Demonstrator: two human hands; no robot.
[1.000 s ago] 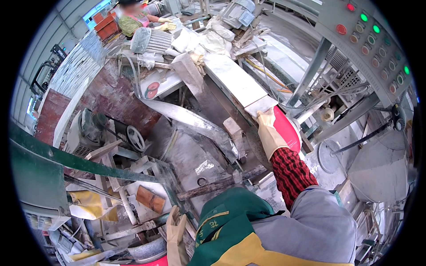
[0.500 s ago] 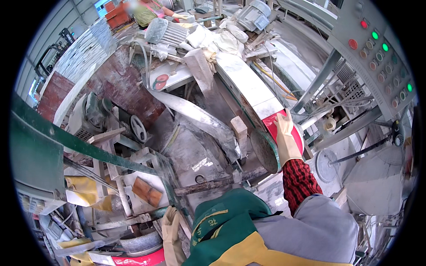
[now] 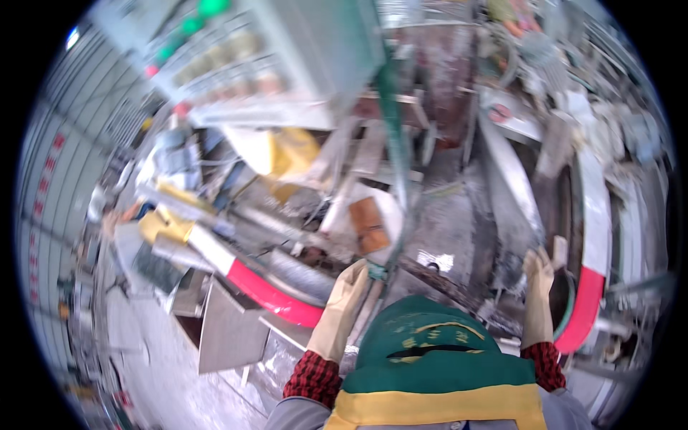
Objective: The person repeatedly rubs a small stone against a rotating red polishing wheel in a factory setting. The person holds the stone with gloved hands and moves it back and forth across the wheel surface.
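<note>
Both my hands wear cream rubber gloves. My left hand (image 3: 347,304) is beside a green machine frame (image 3: 377,271), its fingers stretched out near the metal and nothing visible in them. My right hand (image 3: 539,290) is raised next to a small wooden block (image 3: 560,252); its fingers look loosely apart and hold nothing I can see. Right of that hand, a white strip with a red end (image 3: 582,315) curves round a machine end. Left of my left hand runs another strip with a red section (image 3: 276,295). Blur softens the finger details.
A grey control panel (image 3: 301,93) with lit green buttons is at upper left. A brown block (image 3: 368,225) lies on a white board. Another person's yellow glove (image 3: 166,226) rests at the left strip's far end. Dusty metal guards (image 3: 510,179) stand between the two strips.
The view has swung left. My right hand has come off the red section of the right strip and is now beside the wooden block. My left hand stays near the green frame.
</note>
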